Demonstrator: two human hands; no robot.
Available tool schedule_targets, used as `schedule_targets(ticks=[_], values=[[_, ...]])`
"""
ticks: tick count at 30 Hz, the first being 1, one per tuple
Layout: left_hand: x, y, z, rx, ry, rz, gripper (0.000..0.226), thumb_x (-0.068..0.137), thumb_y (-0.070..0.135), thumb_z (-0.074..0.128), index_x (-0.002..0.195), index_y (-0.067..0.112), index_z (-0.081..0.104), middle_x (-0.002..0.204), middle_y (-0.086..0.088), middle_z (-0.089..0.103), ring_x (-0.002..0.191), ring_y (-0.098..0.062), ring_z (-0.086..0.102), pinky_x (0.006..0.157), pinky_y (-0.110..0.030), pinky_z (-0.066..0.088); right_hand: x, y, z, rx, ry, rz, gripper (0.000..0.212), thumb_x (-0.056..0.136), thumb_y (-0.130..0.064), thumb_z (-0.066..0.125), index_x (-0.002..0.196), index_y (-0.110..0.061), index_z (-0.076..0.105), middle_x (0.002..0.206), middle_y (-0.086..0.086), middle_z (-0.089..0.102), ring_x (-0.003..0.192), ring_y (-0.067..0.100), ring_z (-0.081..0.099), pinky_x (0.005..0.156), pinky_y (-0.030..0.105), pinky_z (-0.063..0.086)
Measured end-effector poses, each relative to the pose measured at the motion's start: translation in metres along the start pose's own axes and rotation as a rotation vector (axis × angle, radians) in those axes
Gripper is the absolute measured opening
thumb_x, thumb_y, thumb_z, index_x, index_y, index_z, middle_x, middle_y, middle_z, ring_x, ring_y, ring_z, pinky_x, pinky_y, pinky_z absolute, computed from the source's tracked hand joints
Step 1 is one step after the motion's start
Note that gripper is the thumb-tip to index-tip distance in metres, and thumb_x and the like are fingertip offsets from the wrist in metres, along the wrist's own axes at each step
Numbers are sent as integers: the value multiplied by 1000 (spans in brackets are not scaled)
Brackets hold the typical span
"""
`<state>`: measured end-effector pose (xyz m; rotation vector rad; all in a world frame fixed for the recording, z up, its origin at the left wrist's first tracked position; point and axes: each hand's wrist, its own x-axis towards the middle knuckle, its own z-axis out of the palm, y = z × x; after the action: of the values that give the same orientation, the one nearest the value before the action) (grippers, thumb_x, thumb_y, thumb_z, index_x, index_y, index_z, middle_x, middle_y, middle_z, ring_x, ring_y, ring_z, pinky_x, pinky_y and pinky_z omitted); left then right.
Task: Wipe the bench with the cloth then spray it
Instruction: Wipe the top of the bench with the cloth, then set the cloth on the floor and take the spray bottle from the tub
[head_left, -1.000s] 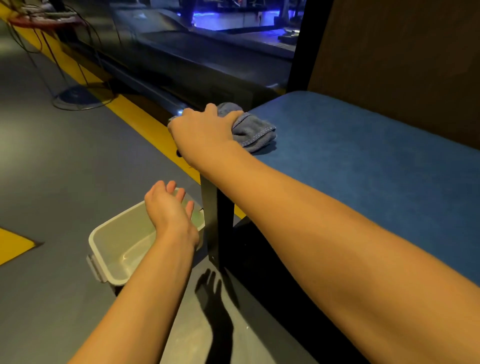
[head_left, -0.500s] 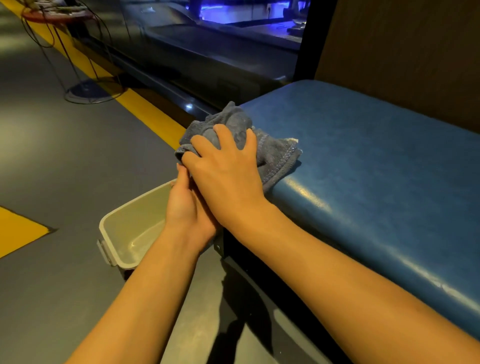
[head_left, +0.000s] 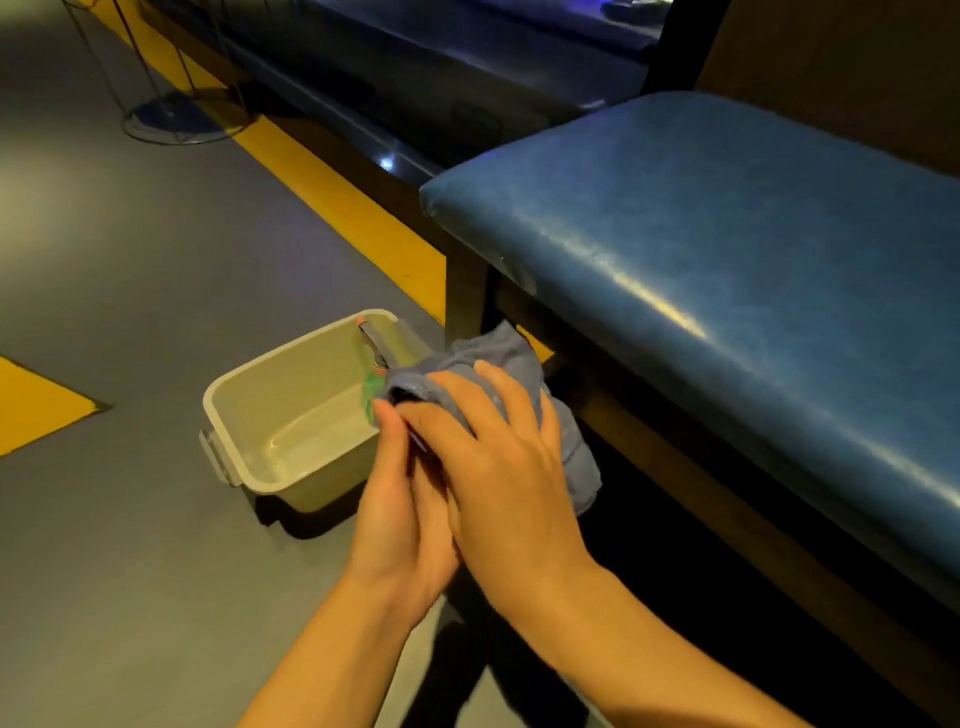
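The blue padded bench (head_left: 727, 249) fills the right side, its glossy seat bare. A grey cloth (head_left: 498, 358) hangs bunched in the air beside the bench's front corner, off the seat. My right hand (head_left: 498, 467) lies over the cloth from above, fingers spread on it. My left hand (head_left: 400, 514) presses against it from below and the left, partly hidden by the right. Inside a beige plastic tub (head_left: 244, 431) on the floor, a green spray bottle (head_left: 373, 387) with a grey trigger peeks out behind the cloth.
Grey floor with yellow stripes (head_left: 343, 208) runs along a dark low ledge at the back. A round metal stand base (head_left: 176, 117) sits far left. A dark wooden panel (head_left: 831, 67) backs the bench; its dark leg (head_left: 465, 291) stands near the tub.
The cloth has come off the bench seat and down to the left, over the tub's edge. Both hands moved with it and now hold it together.
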<state>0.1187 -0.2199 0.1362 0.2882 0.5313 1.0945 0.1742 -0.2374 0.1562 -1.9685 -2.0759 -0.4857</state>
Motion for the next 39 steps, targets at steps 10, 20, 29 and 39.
schedule_targets(ticks=[10, 20, 29, 39], values=[[37, -51, -108, -142, 328, -367, 60, 84, 41, 59, 136, 21, 39, 125, -9, 58, 111, -13, 61, 91, -24, 50, -53, -6, 157, 284, -562, 70, 44, 69, -29, 60, 113, -37, 59, 119, -5, 67, 124, 28, 55, 98, 62, 40], [44, -54, -205, 524, 290, -372, 82, 86, 64, 37, 137, 0, 34, 132, -21, 54, 122, -35, 51, 108, -45, -27, -102, 6, 203, 1139, -629, 638, 35, 94, -23, 48, 129, -30, 48, 144, 7, 45, 132, 24, 45, 110, 37, 37], [52, -64, -210, 910, 585, -301, 49, 75, 7, 69, 120, -3, 50, 113, -20, 63, 99, -31, 60, 83, -35, 51, -83, 16, 229, 825, -856, 940, 46, 89, -20, 60, 132, -9, 47, 111, 12, 64, 103, 25, 60, 83, 28, 45], [38, -53, -207, 1137, 788, -204, 28, 83, 17, 66, 95, 7, 44, 85, -7, 52, 80, -23, 50, 70, -26, 35, -75, 4, 230, 714, -667, 918, 15, 90, -4, 49, 81, -13, 42, 106, 14, 53, 92, 28, 57, 79, 28, 42]])
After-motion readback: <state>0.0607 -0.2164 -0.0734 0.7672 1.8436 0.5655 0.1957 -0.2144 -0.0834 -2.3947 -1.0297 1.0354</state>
